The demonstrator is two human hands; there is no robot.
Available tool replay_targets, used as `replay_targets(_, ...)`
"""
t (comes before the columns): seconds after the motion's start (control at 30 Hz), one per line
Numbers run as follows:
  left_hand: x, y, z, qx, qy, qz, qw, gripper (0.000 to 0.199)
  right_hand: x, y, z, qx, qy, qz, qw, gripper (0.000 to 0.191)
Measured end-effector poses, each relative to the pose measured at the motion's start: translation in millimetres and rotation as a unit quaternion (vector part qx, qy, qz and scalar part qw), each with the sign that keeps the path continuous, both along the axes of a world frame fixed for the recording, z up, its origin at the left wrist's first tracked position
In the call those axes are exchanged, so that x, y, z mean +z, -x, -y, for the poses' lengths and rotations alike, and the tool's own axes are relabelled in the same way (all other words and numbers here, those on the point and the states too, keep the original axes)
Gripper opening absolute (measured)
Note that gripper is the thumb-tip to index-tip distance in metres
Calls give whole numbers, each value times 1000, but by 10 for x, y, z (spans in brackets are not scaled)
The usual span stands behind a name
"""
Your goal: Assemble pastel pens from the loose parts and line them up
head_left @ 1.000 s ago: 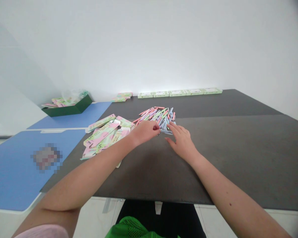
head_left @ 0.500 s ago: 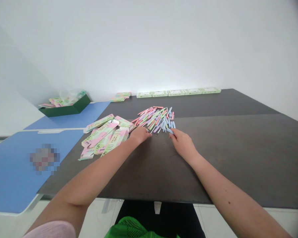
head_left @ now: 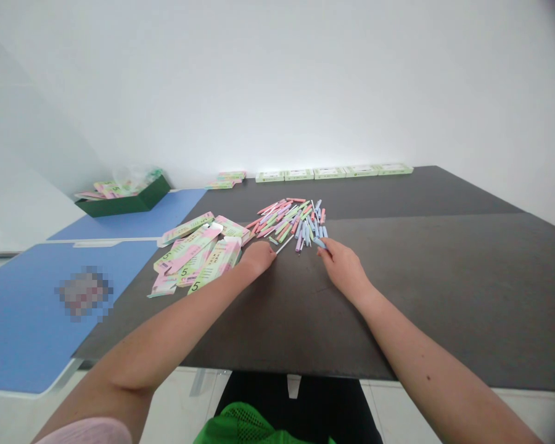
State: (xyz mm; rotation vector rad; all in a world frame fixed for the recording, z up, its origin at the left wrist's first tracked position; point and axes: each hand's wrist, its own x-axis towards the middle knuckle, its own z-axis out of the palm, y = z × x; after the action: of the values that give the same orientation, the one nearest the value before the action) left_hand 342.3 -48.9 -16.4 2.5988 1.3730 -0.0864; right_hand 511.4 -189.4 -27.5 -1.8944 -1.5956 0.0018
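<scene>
A loose pile of thin pastel sticks [head_left: 291, 222] in pink, green, lilac and pale blue lies on the dark table [head_left: 425, 296]. My right hand [head_left: 345, 266] is at the pile's near right edge, its fingertips on a pale blue stick [head_left: 319, 242]. My left hand [head_left: 258, 258] rests lower left of the pile, fingers curled. A thin white stick [head_left: 284, 245] runs from near its fingertips. Just beside that hand lie flat pink-and-green cartons [head_left: 197, 256] printed with a 5.
A row of pale green boxes [head_left: 333, 172] lines the table's far edge, with a small stack of cartons [head_left: 226, 180] to their left. A dark green tray [head_left: 124, 205] holding cartons stands on a blue surface [head_left: 129, 216] at left. Another blue panel [head_left: 28, 320] carries a pixelated patch.
My left hand has drawn back toward the cartons, away from the pile. The sticks lie more spread out, with the white stick now apart at the near edge. My right hand has shifted slightly right.
</scene>
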Motion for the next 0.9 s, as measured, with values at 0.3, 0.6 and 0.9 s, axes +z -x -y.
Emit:
replay_targets(0.3, 328, 381, 440, -68, 81, 119, 987, 29, 59, -21, -5, -18, -78, -108, 991, 26)
replay_targets(0.6, 380, 315, 785, -100, 98, 194, 971, 22, 97, 4, 34, 21, -32, -414, 910, 38)
replay_targets(0.9, 152, 201, 665, 67, 193, 487, 849, 20, 38, 10, -8, 12, -66, -508, 859, 34)
